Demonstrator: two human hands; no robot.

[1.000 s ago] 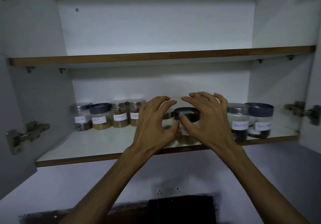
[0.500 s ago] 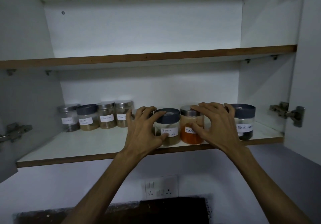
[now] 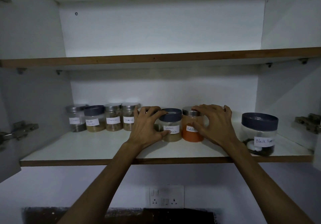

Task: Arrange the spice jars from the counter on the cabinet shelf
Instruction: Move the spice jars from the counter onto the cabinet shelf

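Spice jars sit on the lower cabinet shelf (image 3: 86, 150) in three groups. Four stand in a row at centre left of the frame, against the back wall: a steel-lidded jar (image 3: 76, 117), a dark-lidded jar (image 3: 94, 118), then two more steel-lidded jars (image 3: 112, 117) (image 3: 129, 116). At centre, the Garam Masala jar (image 3: 171, 125) and the Red Chilli jar (image 3: 192, 127) stand side by side, touching or nearly so.

Left hand (image 3: 147, 128): fingers curled over the dark lid, thumb on the jar wall, so it grips the Garam Masala jar. Right hand (image 3: 212, 125): fingers bent over the steel lid and side of the Red Chilli jar, holding it.

Change from half a second ago: both jars now sit deeper on the shelf, away from the front edge; the grip looks unchanged. A second ago only one dark-lidded jar showed between the hands.

Black Pepper jar (image 3: 259, 134) stands alone at right, near the front edge, well apart from the pair.

Judgement: the pair is being pushed back towards the row's line; the Black Pepper jar remains out of line. No desk is visible, so any jars left there cannot be counted.
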